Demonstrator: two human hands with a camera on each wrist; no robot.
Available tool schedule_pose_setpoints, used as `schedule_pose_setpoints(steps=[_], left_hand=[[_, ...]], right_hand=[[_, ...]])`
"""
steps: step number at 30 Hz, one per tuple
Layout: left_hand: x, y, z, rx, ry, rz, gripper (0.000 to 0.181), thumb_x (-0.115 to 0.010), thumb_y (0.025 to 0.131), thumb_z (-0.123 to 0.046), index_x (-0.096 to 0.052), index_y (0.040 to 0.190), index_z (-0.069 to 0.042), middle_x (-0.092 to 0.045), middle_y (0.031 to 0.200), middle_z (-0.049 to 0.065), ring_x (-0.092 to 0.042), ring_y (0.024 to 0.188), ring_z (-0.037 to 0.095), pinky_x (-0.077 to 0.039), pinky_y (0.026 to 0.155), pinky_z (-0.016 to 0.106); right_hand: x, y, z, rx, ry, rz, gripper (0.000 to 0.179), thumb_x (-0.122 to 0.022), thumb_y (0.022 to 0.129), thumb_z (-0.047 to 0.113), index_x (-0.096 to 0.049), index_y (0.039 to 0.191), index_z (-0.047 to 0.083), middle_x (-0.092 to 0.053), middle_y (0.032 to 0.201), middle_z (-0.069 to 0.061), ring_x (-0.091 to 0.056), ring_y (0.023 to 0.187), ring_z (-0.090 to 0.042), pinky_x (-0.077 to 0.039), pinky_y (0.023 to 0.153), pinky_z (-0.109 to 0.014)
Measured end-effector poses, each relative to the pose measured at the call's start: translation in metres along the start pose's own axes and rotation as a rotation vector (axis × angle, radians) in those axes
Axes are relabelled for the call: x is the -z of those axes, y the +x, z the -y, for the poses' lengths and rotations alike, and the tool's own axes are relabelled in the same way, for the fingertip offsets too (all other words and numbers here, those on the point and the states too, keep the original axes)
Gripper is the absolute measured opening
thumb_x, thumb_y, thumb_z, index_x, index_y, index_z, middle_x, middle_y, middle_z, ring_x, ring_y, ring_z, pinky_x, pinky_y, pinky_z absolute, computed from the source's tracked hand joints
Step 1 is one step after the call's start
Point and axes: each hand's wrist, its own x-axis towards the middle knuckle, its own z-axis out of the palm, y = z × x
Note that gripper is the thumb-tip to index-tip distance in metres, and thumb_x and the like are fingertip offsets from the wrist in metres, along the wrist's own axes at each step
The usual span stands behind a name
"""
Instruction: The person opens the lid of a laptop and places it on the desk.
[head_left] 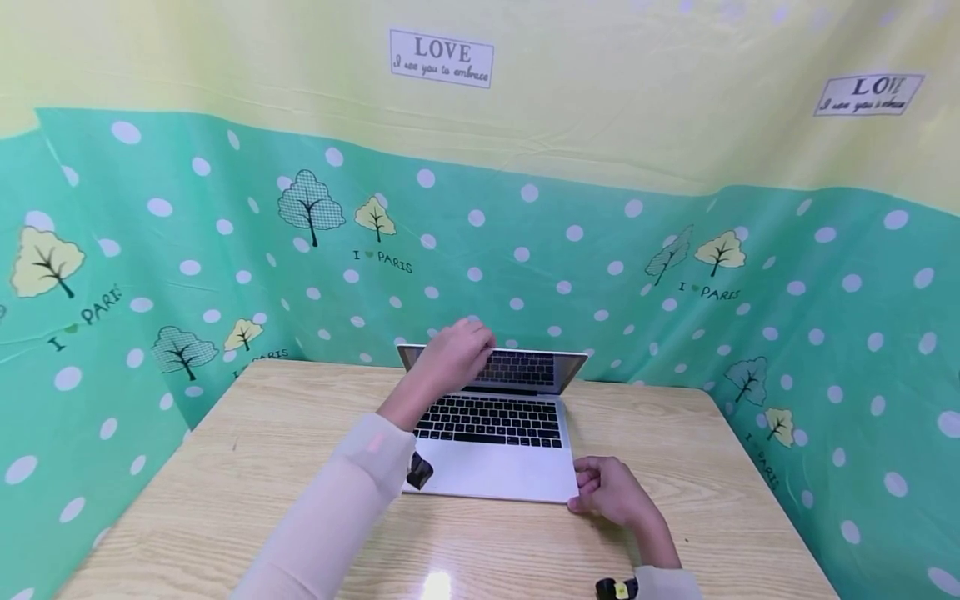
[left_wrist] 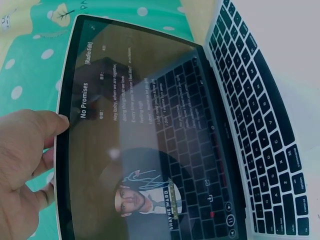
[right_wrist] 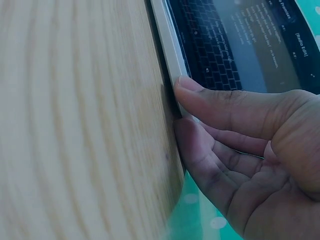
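A silver laptop (head_left: 491,471) lies on the wooden table with its lid raised and its black keyboard (head_left: 517,429) facing up. My left hand (head_left: 453,354) reaches over the keyboard to the lid's top edge. In the left wrist view, the left thumb overlaps the dark bezel and the other fingers go behind the lid, pinching it. The screen (left_wrist: 135,135) shows a song title, lyrics and a round picture, with the keys mirrored in it. At the base's front right corner, my right hand (head_left: 611,487) grips the edge between thumb (right_wrist: 220,105) and fingers.
The light wooden table (head_left: 300,433) extends on both sides of the laptop. Behind and beside it hangs a green and yellow curtain (head_left: 525,225) with white dots and printed trees. Black straps (head_left: 617,589) sit at both sleeve cuffs.
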Motion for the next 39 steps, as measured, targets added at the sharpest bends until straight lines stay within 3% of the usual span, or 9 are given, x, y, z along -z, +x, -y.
schedule_pose_setpoints(steps=[7,25,39], left_hand=[[-0.001,0.006,0.004,0.032,-0.018,-0.019,0.009,-0.063,0.1,-0.008,-0.071,0.099,-0.01,-0.067,0.094,0.0,-0.058,0.085,0.017,-0.052,0.075,0.027],[0.0,0.026,0.009,0.081,0.073,-0.108,0.008,-0.067,0.097,-0.011,-0.07,0.089,-0.01,-0.066,0.086,0.002,-0.056,0.078,0.02,-0.05,0.069,0.031],[-0.006,0.042,0.021,0.172,0.068,-0.071,0.007,-0.068,0.097,-0.014,-0.071,0.095,-0.009,-0.067,0.091,0.004,-0.058,0.083,0.023,-0.052,0.075,0.035]], right_hand=[[0.0,0.0,0.001,0.0,0.015,0.006,0.061,-0.09,0.068,-0.006,-0.067,0.124,-0.006,-0.065,0.091,-0.006,-0.059,0.081,-0.019,-0.053,0.071,-0.031],[0.002,0.002,0.0,-0.018,0.02,-0.005,0.06,-0.089,0.067,-0.007,-0.068,0.123,-0.004,-0.063,0.091,-0.006,-0.057,0.081,-0.021,-0.052,0.072,-0.034],[0.001,-0.001,-0.001,0.004,0.046,0.012,0.06,-0.087,0.068,-0.009,-0.066,0.125,-0.008,-0.065,0.091,-0.007,-0.059,0.08,-0.021,-0.054,0.071,-0.033]])
